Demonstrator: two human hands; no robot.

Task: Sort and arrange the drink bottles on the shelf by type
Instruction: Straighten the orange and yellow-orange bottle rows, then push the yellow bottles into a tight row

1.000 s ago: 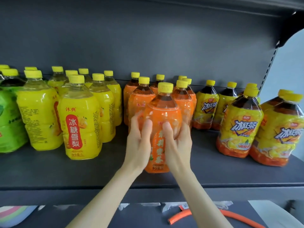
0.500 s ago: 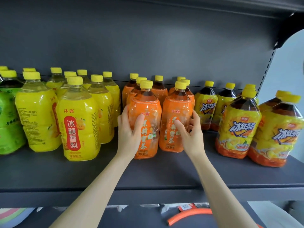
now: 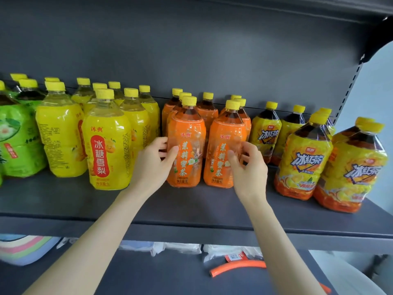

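Right hand [image 3: 248, 173] loosened | left hand [image 3: 151, 165] grips orange bottle [image 3: 188, 133] behind shelf edge [image 3: 191, 229]
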